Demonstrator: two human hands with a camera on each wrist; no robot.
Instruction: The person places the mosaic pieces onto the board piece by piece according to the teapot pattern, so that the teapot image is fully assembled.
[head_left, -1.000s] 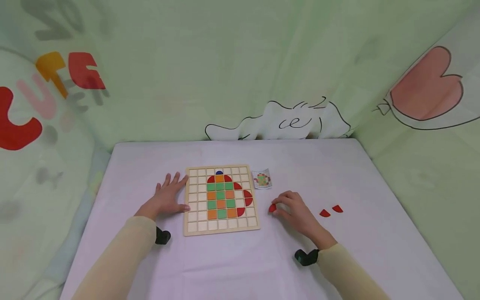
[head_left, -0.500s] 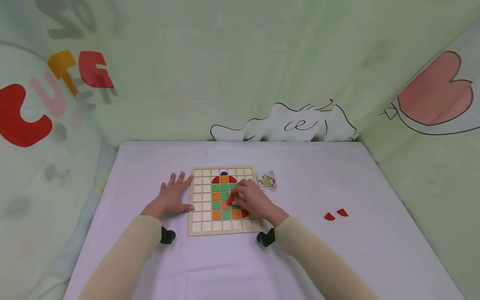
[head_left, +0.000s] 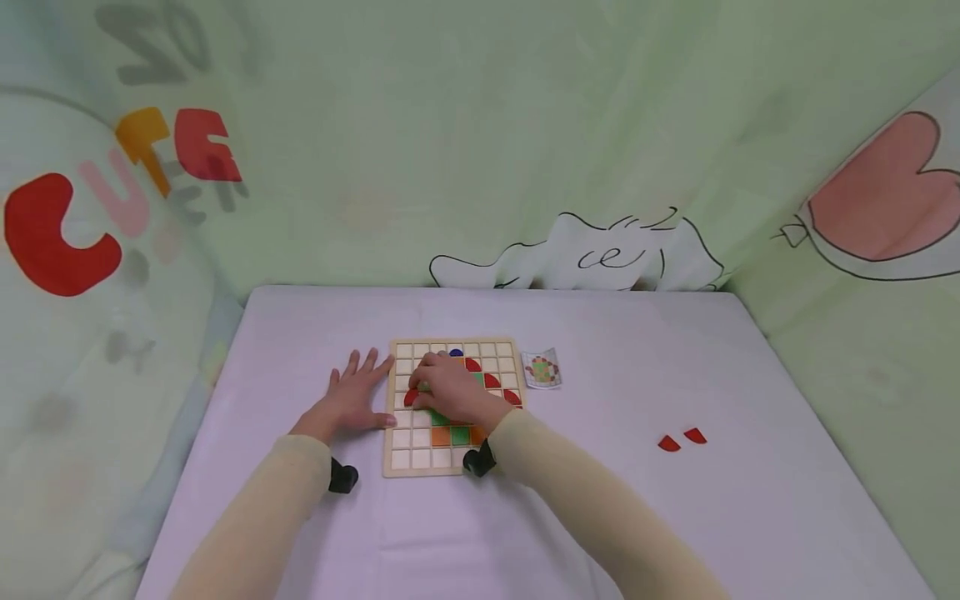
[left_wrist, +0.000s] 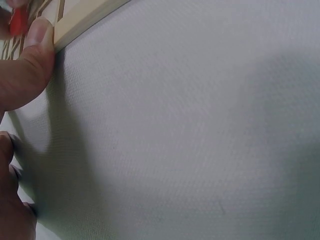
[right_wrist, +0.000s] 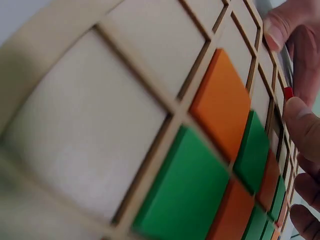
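Note:
A wooden grid board (head_left: 407, 459) lies on the table, set with green, orange, red and blue tiles. My right hand (head_left: 452, 390) reaches over it and pinches a red quarter-round tile (head_left: 411, 398) at the left columns. In the right wrist view the tile (right_wrist: 288, 93) shows just past the thumb tip. With fingers spread, my left hand (head_left: 348, 406) rests at the board's left edge, its thumb (left_wrist: 37, 42) against the frame. Part of the coloured pattern is hidden under my right hand. Orange tiles (right_wrist: 222, 107) and green tiles (right_wrist: 182, 187) sit in their cells.
Two loose red quarter-round tiles (head_left: 669, 443) lie on the right of the table (head_left: 600, 350). A small picture card (head_left: 542, 369) with a coloured pattern lies against the board's upper right. Green cloth walls stand behind and at both sides.
My right hand has carried the red tile left from beside the board, across it to the left columns. The left hand keeps its place at the edge. The head view has shifted slightly.

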